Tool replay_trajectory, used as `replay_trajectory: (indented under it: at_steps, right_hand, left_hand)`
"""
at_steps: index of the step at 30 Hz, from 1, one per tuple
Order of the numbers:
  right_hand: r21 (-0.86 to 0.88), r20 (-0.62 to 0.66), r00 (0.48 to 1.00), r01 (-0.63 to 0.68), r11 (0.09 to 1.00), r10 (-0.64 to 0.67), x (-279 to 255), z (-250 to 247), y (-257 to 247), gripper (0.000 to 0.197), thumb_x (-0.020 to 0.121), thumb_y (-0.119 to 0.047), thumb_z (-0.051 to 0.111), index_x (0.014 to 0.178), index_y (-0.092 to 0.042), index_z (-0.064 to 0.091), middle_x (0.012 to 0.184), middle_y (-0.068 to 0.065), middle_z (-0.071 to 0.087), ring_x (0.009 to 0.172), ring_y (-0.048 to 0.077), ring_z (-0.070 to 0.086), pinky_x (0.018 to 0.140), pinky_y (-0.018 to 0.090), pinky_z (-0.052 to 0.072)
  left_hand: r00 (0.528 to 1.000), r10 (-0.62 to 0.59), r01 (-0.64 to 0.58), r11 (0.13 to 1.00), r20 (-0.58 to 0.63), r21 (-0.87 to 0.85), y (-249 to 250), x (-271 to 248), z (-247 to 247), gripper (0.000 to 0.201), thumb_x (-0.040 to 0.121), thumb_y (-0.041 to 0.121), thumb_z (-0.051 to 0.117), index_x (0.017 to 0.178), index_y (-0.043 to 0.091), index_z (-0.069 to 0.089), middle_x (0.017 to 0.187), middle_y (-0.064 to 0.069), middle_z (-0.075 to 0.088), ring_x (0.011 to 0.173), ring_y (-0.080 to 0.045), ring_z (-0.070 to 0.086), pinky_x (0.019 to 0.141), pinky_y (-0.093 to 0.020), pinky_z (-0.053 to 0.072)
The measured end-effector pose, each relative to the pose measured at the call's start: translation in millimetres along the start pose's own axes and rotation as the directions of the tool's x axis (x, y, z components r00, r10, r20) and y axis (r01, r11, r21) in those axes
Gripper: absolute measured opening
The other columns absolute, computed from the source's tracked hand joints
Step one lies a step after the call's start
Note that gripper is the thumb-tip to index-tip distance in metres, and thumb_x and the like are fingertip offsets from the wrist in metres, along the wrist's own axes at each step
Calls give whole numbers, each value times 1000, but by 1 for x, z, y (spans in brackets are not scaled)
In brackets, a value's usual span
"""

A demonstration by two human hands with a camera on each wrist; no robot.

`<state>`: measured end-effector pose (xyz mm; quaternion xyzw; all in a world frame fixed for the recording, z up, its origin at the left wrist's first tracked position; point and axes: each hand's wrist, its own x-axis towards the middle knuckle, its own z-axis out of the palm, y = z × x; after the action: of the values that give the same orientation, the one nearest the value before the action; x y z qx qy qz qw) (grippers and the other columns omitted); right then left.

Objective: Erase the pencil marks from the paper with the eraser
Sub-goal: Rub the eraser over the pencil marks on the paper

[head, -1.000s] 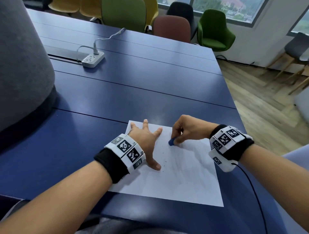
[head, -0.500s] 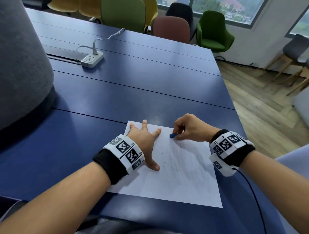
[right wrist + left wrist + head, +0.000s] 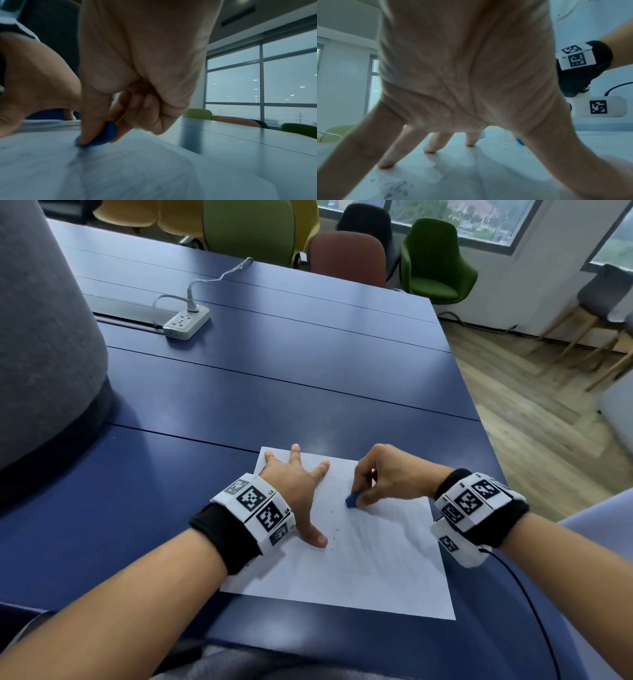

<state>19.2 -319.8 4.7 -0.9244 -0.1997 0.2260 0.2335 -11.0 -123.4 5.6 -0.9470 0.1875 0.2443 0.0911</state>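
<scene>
A white sheet of paper [image 3: 370, 570] lies on the blue table [image 3: 274, 392] near its front edge, with faint pencil lines and dark eraser crumbs on it. My left hand [image 3: 298, 487] presses flat on the paper's upper left part, fingers spread straight [image 3: 429, 146]. My right hand [image 3: 380, 477] pinches a small blue eraser [image 3: 351, 501] between thumb and fingers and holds it down on the paper's upper middle. In the right wrist view the blue eraser [image 3: 104, 135] touches the paper under the thumb, blurred by motion.
A white power strip [image 3: 186, 321] with a plugged cable sits at the far left of the table. A large grey rounded object [image 3: 41, 337] stands at the left. Coloured chairs [image 3: 435, 265] line the far edge. The table's right edge drops to wooden floor [image 3: 534, 419].
The right hand rubbed the eraser up the paper, then back down toward me. The left hand has stayed pressed on the sheet.
</scene>
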Motion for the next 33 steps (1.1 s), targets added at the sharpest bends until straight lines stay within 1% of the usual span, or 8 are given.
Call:
replay_trajectory:
  at_steps: [3, 7, 12, 17, 21, 26, 30, 33]
  right_hand:
    - [44, -108, 994, 11, 999, -6, -2, 5, 1, 12, 71, -13, 83, 70, -12, 72, 72, 7, 70, 59, 10, 54, 59, 27, 47]
    - [14, 127, 992, 15, 1000, -17, -11, 7, -7, 10, 69, -17, 84, 74, -16, 75, 75, 2, 72, 60, 5, 54, 60, 21, 46]
    - [36, -165, 986, 3, 999, 3, 1, 5, 1, 13, 73, -14, 82, 70, -10, 71, 70, 3, 68, 53, 3, 50, 53, 17, 41]
    - [-9, 84, 996, 21, 1000, -20, -10, 7, -7, 11, 70, -14, 83, 71, -18, 72, 74, 5, 70, 58, 5, 52, 59, 20, 46]
    - [-3, -154, 988, 17, 1000, -17, -4, 8, -4, 10, 73, -14, 82, 72, -12, 72, 69, -5, 67, 56, 3, 53, 55, 15, 41]
    - [-26, 190, 981, 48, 999, -42, -25, 17, -19, 9, 71, -14, 82, 74, -12, 74, 77, 1, 73, 62, 5, 55, 60, 18, 46]
    - [-1, -49, 999, 8, 1000, -8, -19, 15, -11, 9, 72, -14, 81, 75, -13, 74, 74, -2, 71, 63, 5, 56, 59, 12, 44]
    - [17, 111, 992, 59, 998, -60, -30, 18, -17, 9, 72, -12, 81, 75, -11, 73, 76, 1, 70, 57, 2, 51, 56, 9, 38]
  left_hand:
    - [1000, -1, 1, 1000, -4, 7, 0, 0, 0, 133, 60, 78, 70, 155, 30, -10, 158, -28, -7, 144, -49, 7, 116, -51, 15]
    - [1000, -1, 1, 1000, 5, 7, -1, 1, 0, 133, 60, 78, 70, 155, 29, -11, 158, -29, -7, 144, -48, 6, 116, -52, 14]
    - [1000, -4, 4, 1000, -1, -5, -2, 3, 2, 134, 58, 78, 70, 155, 30, -10, 158, -28, -8, 143, -50, 6, 116, -53, 12]
    - [1000, -10, 10, 1000, 7, -20, -2, 4, 1, 136, 57, 78, 71, 154, 32, -11, 158, -27, -11, 142, -53, 6, 115, -52, 17]
    - [1000, -3, 3, 1000, 2, -10, -2, 5, 2, 134, 59, 78, 70, 154, 31, -11, 158, -27, -10, 143, -51, 6, 116, -52, 17]
    - [1000, -10, 11, 1000, 8, -13, -2, 6, 3, 136, 57, 78, 71, 154, 31, -11, 158, -28, -10, 142, -54, 6, 116, -53, 18]
    - [1000, -8, 8, 1000, 4, -10, -2, 5, 2, 135, 58, 79, 70, 154, 31, -12, 158, -28, -11, 143, -53, 7, 116, -52, 15]
    - [1000, -11, 11, 1000, 4, -2, -2, 6, 3, 136, 57, 79, 70, 154, 30, -12, 158, -29, -10, 142, -53, 8, 117, -53, 13]
